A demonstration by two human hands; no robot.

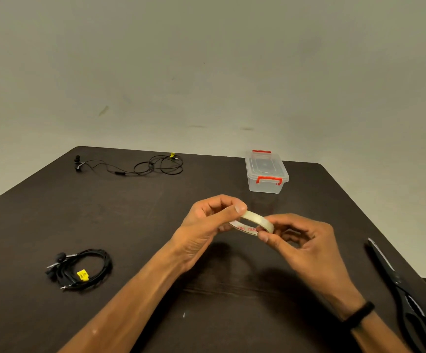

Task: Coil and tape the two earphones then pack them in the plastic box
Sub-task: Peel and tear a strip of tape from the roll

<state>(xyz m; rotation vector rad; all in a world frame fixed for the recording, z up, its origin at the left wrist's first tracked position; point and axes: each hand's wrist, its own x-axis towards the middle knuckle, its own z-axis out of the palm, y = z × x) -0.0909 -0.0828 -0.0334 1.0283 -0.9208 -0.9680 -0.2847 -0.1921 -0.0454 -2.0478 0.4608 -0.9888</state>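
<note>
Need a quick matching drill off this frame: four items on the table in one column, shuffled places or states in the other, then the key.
Items:
1. coiled earphone
2. uncoiled earphone
3. tape roll
4. plastic box

Places or states:
A. held above the table between the left hand and the right hand
B. lid on, red latches, far right of the table
C. bundled in a loop, near left of the table
D. cable spread loose, far left of the table

Pairs: 1-C, 2-D, 3-A, 4-B
</note>
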